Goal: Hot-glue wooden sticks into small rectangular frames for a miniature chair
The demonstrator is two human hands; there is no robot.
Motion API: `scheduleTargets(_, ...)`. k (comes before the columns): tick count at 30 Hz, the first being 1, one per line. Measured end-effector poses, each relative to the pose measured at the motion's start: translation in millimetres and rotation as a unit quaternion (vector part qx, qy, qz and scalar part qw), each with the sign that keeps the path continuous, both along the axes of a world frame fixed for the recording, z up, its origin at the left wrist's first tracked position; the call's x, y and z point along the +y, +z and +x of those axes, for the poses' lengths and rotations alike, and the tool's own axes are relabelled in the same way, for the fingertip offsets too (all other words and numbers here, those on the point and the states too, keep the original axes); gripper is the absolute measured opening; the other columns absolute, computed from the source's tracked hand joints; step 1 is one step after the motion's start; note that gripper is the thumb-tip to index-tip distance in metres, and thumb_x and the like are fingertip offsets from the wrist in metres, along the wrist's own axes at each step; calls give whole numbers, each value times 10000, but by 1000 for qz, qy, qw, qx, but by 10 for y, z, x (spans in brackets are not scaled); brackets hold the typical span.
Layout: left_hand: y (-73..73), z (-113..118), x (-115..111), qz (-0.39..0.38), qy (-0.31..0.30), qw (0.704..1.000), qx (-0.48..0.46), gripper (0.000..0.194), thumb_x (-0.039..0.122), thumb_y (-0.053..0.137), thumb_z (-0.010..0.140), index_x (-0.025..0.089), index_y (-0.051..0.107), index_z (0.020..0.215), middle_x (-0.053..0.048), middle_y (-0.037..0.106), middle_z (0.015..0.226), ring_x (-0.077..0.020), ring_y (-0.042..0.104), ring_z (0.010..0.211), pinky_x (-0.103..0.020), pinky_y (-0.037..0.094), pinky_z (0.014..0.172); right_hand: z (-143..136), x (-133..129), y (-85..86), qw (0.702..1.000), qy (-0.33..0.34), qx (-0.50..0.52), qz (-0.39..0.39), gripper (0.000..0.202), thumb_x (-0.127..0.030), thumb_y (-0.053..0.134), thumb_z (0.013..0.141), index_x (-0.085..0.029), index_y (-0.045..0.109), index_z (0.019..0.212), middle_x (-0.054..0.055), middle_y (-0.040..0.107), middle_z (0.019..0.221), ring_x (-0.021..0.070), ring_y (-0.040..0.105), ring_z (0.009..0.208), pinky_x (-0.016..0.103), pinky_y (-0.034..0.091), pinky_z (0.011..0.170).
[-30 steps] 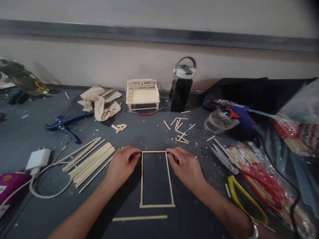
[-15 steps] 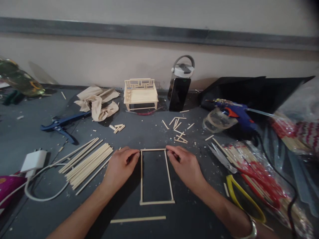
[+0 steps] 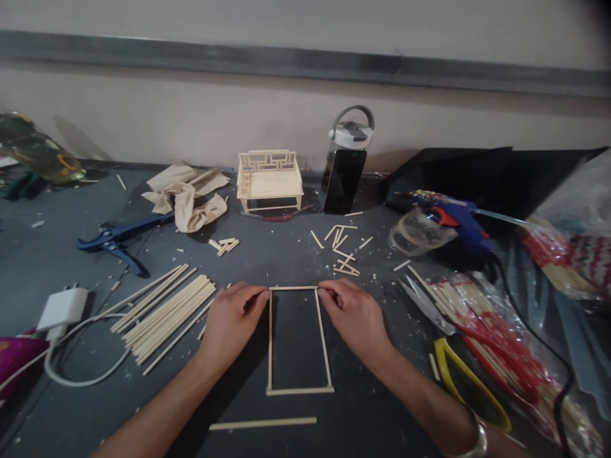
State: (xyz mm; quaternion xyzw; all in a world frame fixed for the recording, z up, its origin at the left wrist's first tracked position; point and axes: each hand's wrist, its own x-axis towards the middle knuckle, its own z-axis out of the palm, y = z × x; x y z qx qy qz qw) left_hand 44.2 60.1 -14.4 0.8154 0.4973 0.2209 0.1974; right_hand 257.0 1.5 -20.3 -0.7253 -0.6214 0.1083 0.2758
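A rectangular frame of thin wooden sticks (image 3: pixel 300 391) lies flat on the dark table between my hands. My left hand (image 3: pixel 235 316) pinches the left end of its far crosspiece, a short wooden stick (image 3: pixel 293 288). At the opposite end of that stick, my right hand (image 3: pixel 352 312) has its fingertips closed on the far right corner. One loose wooden stick (image 3: pixel 262 423) rests nearer to me, below the frame. Beside my left hand lies a bundle of long wooden sticks (image 3: pixel 169 321).
Short stick pieces (image 3: pixel 341 238) lie behind the frame. A small stick-built bench (image 3: pixel 270 184) stands by the wall, near a phone (image 3: pixel 344 181) leaning on a bottle (image 3: pixel 352 135). Right are a glue gun (image 3: pixel 449 213) and scissors (image 3: pixel 472 381); left, a blue cutter (image 3: pixel 112 238) and white charger (image 3: pixel 63 308).
Both hands stay at the far corners of the frame, with hardly any movement. The view has shifted very slightly.
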Motion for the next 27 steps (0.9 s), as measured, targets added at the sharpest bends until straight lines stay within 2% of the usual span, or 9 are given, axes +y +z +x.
scheduleTargets(7,-46,27,15,13,5,1000,-10,168,280,560,889,202,701,935,-23,722,846,-188,646,772,-307,453,706,48,20,-48,999,24,-15,17,169,-233,518,899,-229,675,959,17,697,902,172,656,856,267,461,740)
scheduleTargets(19,-59,72,47,15,9,1000,0,166,258,562,891,214,720,919,-8,734,825,-197,664,763,-307,459,689,110,65,-53,997,69,-23,27,150,-212,522,900,-213,671,882,0,663,802,148,624,737,246,430,680)
scheduleTargets(27,-57,80,64,13,7,1000,6,151,216,568,880,217,717,910,-4,741,848,-197,672,781,-303,461,694,102,73,-65,997,66,-26,23,140,-219,519,906,-215,652,862,-2,643,805,152,621,774,242,418,697)
